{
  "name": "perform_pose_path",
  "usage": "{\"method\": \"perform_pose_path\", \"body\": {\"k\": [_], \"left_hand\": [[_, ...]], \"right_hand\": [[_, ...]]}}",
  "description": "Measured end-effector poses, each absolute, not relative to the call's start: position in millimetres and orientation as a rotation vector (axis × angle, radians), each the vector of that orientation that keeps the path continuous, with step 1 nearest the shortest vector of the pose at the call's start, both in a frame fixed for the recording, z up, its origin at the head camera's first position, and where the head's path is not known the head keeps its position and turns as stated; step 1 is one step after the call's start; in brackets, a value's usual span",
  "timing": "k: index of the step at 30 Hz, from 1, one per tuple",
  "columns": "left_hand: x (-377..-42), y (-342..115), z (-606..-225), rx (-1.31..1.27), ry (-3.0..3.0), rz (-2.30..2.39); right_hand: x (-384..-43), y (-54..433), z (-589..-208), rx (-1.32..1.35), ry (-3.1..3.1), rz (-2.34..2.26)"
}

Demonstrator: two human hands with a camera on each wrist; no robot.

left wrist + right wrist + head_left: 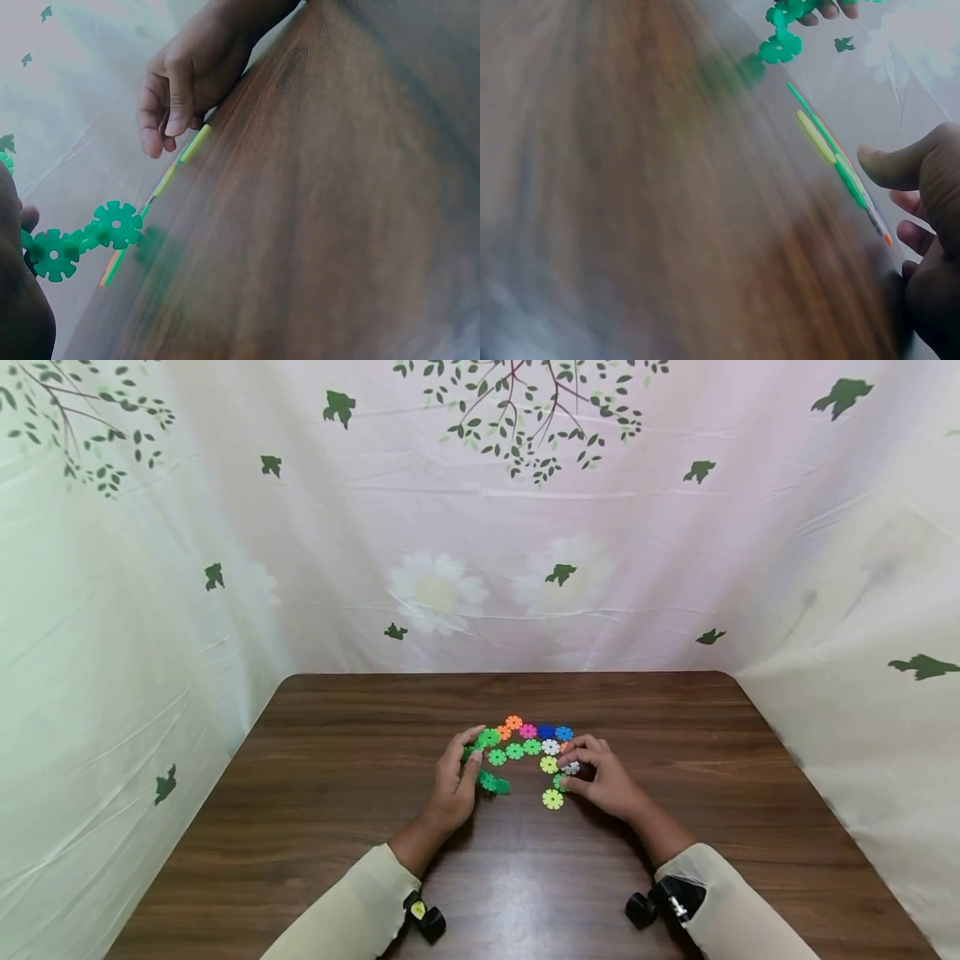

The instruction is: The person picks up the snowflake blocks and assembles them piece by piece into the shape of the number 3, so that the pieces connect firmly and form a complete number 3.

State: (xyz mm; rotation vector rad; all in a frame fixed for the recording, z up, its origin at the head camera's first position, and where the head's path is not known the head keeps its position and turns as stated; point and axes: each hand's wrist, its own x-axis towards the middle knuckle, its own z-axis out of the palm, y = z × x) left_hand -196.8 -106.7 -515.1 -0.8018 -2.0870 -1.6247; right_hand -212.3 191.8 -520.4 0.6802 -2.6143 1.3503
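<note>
My left hand (453, 781) grips a joined chain of green flower-shaped discs (116, 225) and keeps it raised above the table at the left. In the left wrist view the chain's discs lock together at angles. My right hand (607, 781) hovers over the right end of the loose discs, thumb apart from the loosely bent fingers, with nothing seen between them. Beneath it lie a yellow disc (552, 799), a green disc (558, 782) and a white disc (572, 767). Its fingers partly cover an orange disc (565, 747).
Several flat discs curve across the brown wooden table (337, 760), among them a pink disc (528, 731), a dark blue disc (545, 732) and another orange disc (513, 722). A printed curtain (480, 527) hangs behind the table and along both sides.
</note>
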Motion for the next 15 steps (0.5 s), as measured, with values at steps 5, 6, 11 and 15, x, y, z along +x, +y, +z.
{"method": "perform_pose_path", "body": {"k": [5,6,11,15], "left_hand": [[-196.9,-107.0,-516.7,-0.792,-2.096,-1.621],[-196.9,-106.9,-517.1,-0.785,-2.098,-1.617],[-196.2,-106.4,-517.2,-0.765,-2.106,-1.6],[-195.1,-106.0,-514.7,-0.754,-2.118,-1.612]], "right_hand": [[-215.8,195.6,-523.5,0.7,-2.654,1.358],[-216.2,195.9,-524.5,0.707,-2.657,1.352],[-216.3,195.6,-527.9,0.726,-2.661,1.283],[-215.9,194.5,-527.0,0.705,-2.686,1.248]]}}
